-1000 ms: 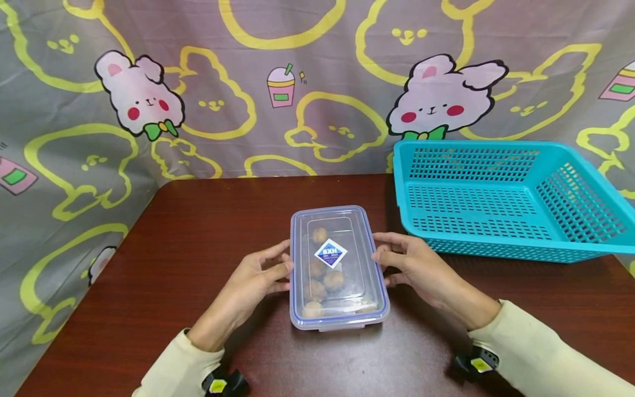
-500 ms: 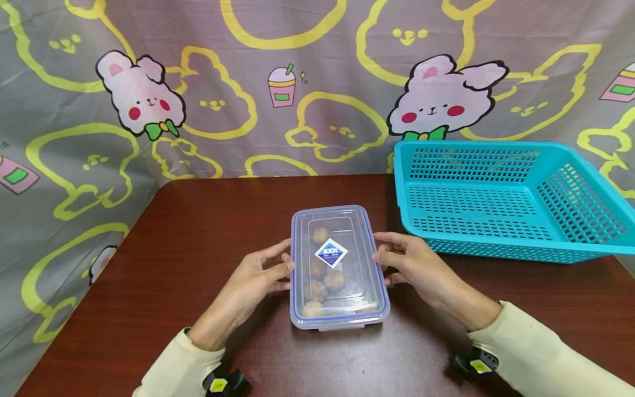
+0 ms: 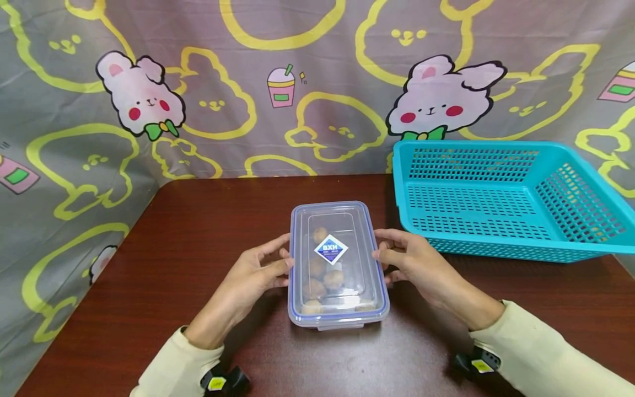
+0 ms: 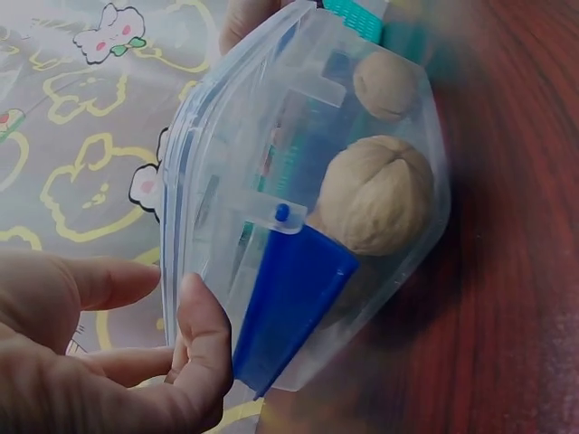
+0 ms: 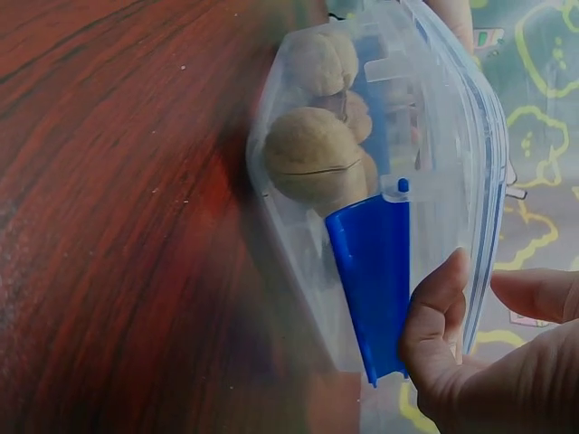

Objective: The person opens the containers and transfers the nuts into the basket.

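A clear plastic food container (image 4: 298, 136) with walnuts (image 4: 378, 194) inside stands mid-table. Over it is its clear lid (image 3: 342, 226), with a blue seal line and a diamond "BXH" sticker. My left hand (image 3: 258, 275) pinches the lid's left edge between thumb and fingers. Opposite, my right hand (image 3: 414, 264) pinches its right edge. Both side latches, the left blue latch (image 4: 294, 303) and the right blue latch (image 5: 373, 280), hang unfastened against the walls. More walnuts (image 5: 312, 154) show through the right wall. Whether the lid is fully off the rim is hard to tell.
A turquoise perforated basket (image 3: 496, 248) stands at the right rear of the dark wooden table (image 3: 208, 220). Behind the table hangs a patterned cloth (image 3: 208, 66) with rabbit prints.
The lid and its sticker have shifted slightly up and away in the head view, both hands moving with them. The walnuts below have stayed about where they were.
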{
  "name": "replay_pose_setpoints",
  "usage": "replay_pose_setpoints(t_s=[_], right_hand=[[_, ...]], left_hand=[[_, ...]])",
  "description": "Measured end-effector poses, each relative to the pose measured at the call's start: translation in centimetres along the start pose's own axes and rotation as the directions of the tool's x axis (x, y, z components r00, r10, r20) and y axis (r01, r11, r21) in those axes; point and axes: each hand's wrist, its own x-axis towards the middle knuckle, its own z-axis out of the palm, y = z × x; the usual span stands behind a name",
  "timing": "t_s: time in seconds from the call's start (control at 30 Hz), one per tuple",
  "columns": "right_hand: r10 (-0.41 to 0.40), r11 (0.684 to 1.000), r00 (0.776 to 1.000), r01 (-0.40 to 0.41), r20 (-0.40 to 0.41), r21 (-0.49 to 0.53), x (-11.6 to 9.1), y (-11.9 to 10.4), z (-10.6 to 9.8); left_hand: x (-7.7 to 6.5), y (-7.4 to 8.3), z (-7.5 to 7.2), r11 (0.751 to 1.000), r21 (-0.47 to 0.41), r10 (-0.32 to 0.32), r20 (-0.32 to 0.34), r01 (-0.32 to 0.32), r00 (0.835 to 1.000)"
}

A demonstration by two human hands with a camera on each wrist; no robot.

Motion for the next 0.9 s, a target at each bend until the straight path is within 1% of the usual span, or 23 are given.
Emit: replay_pose_setpoints(t_s=[0.23, 0.43, 0.63, 0.73, 0.9], right_hand=[[-0.004, 1.0, 1.0, 0.004, 0.01, -0.013, -0.4, -0.7, 0.3], [-0.015, 0.999, 1.0, 0.015, 0.021, -0.029, -1.2, -1.8, 0.0], [-0.017, 0.997, 1.0, 0.019, 0.026, -0.081, -1.8, -3.3, -0.2], [-0.046, 0.994, 0.998, 0.049, 0.036, -0.098, -2.1, -4.1, -0.3], [-0.137, 0.98, 0.989, 0.144, 0.056, -0.138, -2.5, -5.0, -0.3]], left_hand=[[-0.7, 0.8, -0.8, 1.0, -0.004, 0.011, 0.029, -0.011, 1.0], [-1.4, 1.6, -1.3, 1.0, -0.013, 0.02, 0.055, -0.019, 0.998], [-2.0, 2.9, -1.5, 0.998, 0.016, 0.061, 0.035, -0.061, 0.998], [-2.5, 3.6, -1.7, 0.996, 0.031, 0.084, 0.024, -0.085, 0.996], [-3.1, 4.5, -2.0, 0.991, 0.054, 0.122, 0.012, -0.122, 0.992]])
